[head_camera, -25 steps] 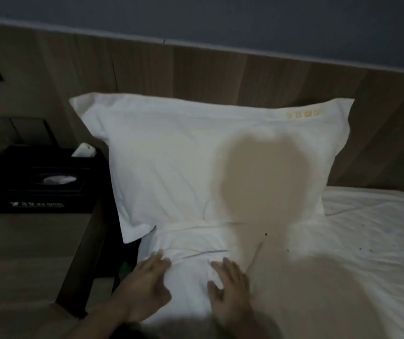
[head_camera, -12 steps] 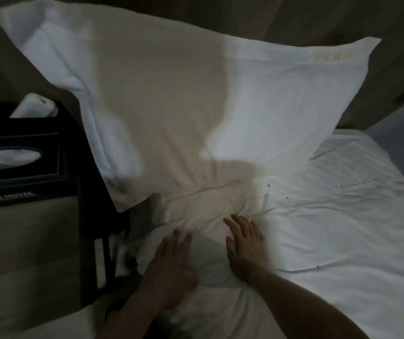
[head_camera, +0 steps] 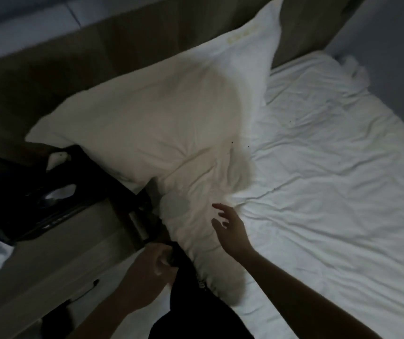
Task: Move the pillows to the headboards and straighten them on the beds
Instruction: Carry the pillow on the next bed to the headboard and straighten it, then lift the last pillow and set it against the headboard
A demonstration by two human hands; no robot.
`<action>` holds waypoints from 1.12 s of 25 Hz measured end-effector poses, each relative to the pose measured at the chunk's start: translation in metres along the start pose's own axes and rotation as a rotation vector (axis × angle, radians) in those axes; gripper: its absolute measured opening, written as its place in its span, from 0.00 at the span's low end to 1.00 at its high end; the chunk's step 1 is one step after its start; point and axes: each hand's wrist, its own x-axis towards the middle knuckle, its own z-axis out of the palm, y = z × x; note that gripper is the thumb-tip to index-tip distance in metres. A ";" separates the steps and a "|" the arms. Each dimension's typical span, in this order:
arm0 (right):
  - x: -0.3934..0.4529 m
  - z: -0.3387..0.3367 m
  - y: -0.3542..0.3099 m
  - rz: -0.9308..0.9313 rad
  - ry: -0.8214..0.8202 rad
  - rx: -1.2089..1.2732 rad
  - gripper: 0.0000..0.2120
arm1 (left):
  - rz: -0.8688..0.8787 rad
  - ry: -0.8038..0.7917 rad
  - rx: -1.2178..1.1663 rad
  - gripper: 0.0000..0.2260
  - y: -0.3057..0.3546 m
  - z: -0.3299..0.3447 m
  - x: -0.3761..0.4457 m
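A large white pillow (head_camera: pixel 171 113) leans against the wooden headboard (head_camera: pixel 127 42), its top corner reaching high at the right. Below it a second white pillow or bunched bedding (head_camera: pixel 201 192) lies at the bed's left edge. My right hand (head_camera: pixel 230 228) hovers just above that lower bundle, fingers spread, holding nothing. My left hand (head_camera: pixel 152 263) is curled at the bed's edge beside a dark cloth (head_camera: pixel 188 277); whether it grips anything is unclear in the dim light.
A wrinkled white sheet (head_camera: pixel 330 179) covers the bed to the right. A dark nightstand with a black tissue box (head_camera: pixel 49 192) stands close at the left. A grey wall (head_camera: pixel 391 45) borders the bed's far side.
Both hands lifted off the lower pillow. The view swung right and tilted, so the bed now fills the right side. My left hand drew back to the bed's edge.
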 end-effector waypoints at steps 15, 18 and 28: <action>-0.407 -0.046 -0.010 0.126 0.369 0.502 0.14 | 0.400 -0.096 0.112 0.20 0.069 0.034 -0.212; -0.494 -0.027 0.023 0.234 0.438 0.547 0.13 | 0.415 -0.177 0.130 0.15 0.057 0.076 -0.251; -0.710 -0.028 0.136 0.335 0.648 0.643 0.13 | 0.677 -0.360 0.279 0.13 0.111 0.246 -0.369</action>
